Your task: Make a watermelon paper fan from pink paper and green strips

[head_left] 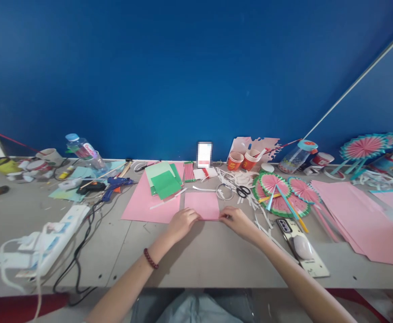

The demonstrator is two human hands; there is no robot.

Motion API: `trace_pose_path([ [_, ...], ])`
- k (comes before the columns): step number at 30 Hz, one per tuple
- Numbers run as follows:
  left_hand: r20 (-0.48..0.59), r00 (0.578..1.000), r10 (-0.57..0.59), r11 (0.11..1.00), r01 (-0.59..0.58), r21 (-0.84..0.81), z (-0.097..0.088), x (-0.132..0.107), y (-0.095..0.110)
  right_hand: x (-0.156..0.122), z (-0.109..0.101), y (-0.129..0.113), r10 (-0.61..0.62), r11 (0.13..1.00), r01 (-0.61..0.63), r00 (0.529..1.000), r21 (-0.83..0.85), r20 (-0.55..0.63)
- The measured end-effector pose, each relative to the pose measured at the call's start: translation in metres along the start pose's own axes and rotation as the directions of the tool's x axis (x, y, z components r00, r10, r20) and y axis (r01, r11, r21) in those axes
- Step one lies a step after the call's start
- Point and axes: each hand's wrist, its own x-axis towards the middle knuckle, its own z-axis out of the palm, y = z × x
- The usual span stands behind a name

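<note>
A small pink sheet of paper (202, 205) lies on the table in front of me, its near edge looking slightly folded. My left hand (185, 221) has its fingers closed at the sheet's near left corner. At the near right corner my right hand (236, 220) pinches the same edge, thumb and fingers together. Just left of the sheet, green paper pieces (165, 184) rest on a large pink sheet (139, 202). Black-handled scissors (243, 192) and white paper strips (243, 178) lie beyond my right hand.
On the left are a white power strip (56, 242), a blue glue gun (115, 186) and a plastic bottle (85, 150). Red paper cups (235, 161), watermelon-patterned paper fans (280, 197), a phone (304, 251) and large pink sheets (364, 220) occupy the right. A blue wall (196, 80) closes the back.
</note>
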Motion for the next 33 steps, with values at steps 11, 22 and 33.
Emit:
trace_pose_path([
  [11, 0.152, 0.978, -0.140, 0.916, 0.187, -0.354, -0.013, 0.021, -0.015, 0.023, -0.004, 0.003, 0.265, 0.963, -0.256, 0.956, -0.084, 0.124],
  [22, 0.229, 0.969, -0.094, 0.889, 0.185, -0.418, -0.014, 0.033, -0.030, 0.037, -0.008, 0.004, 0.289, 0.955, -0.268, 0.936, -0.125, 0.202],
  [33, 0.247, 0.966, -0.079, 0.887, 0.181, -0.425, -0.016, 0.032, -0.031, 0.033, -0.011, 0.001, 0.267, 0.963, -0.253, 0.945, -0.098, 0.188],
])
